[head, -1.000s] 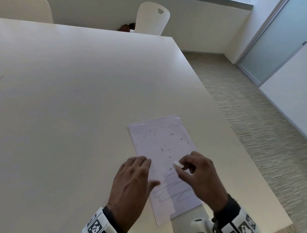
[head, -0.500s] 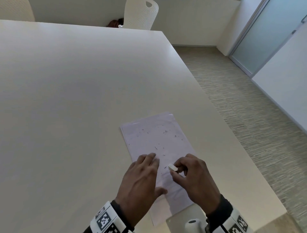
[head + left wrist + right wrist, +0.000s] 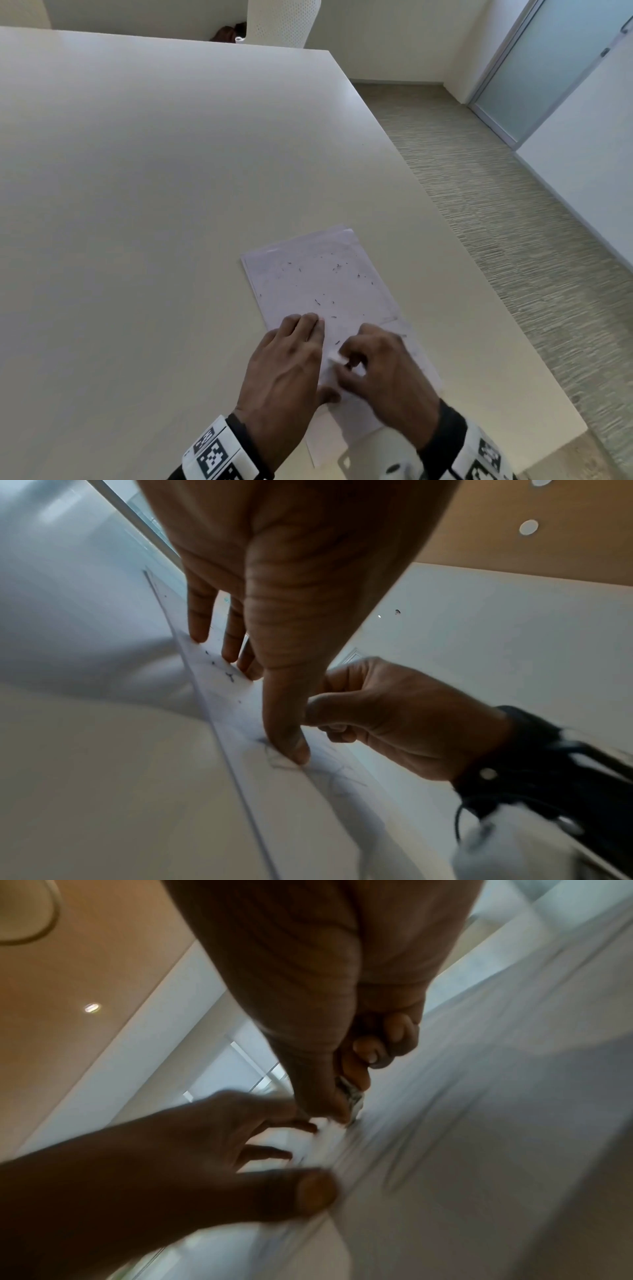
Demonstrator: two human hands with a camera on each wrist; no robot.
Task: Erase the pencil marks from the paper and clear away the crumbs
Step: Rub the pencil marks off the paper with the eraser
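A white sheet of paper [image 3: 318, 277] lies near the table's right front corner, speckled with dark eraser crumbs [image 3: 337, 267]. Grey pencil scribble [image 3: 329, 775] shows on its near part in the left wrist view. My left hand [image 3: 291, 363] lies flat on the paper with straight fingers [image 3: 198, 620] and thumb pressing it down. My right hand [image 3: 380, 370] pinches a small white eraser [image 3: 335, 359] between thumb and forefinger, its tip on the paper just right of the left hand. The right wrist view is blurred; the eraser [image 3: 351, 1096] shows under the thumb.
The cream table [image 3: 154, 188] spreads far to the left and back. Its right edge [image 3: 455, 246] runs close beside the paper, with carpeted floor [image 3: 513, 222] beyond. A white perforated chair [image 3: 281, 20] stands at the far side. A glass door [image 3: 548, 68] is at the right.
My left hand slid forward and right over the paper, closer to the right hand. The right hand with the eraser moved down onto the sheet and is blurred with motion.
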